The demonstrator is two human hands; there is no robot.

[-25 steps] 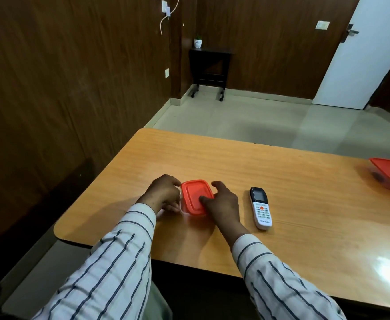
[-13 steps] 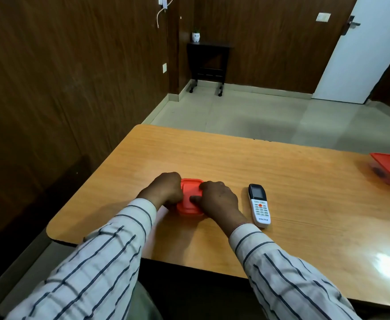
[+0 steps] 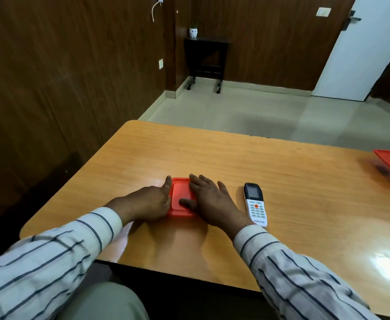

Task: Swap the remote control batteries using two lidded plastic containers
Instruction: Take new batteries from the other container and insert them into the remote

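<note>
left hand (image 3: pixel 150 202): palm down, fingers loosely curled, forefinger extended forward, thumb side toward right hand. right hand (image 3: pixel 212 199): flat, palm down, fingers (image 3: pixel 197 181) spread and extended forward, thumb angled inward. hands close together, not touching. both forearms extended forward, converging from lower corners of view. both in striped long sleeves (image 3: pixel 288 269), cuffs at wrists.

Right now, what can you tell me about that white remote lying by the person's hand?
The remote is a slim white plastic handset with a dark screen at its far end, an orange button above rows of small pale keys, and the word VOLTAS near its close end. It lies flat, face up, on the wooden table, lengthwise away from the person, just beside the right hand, which seems not to touch it.
</note>
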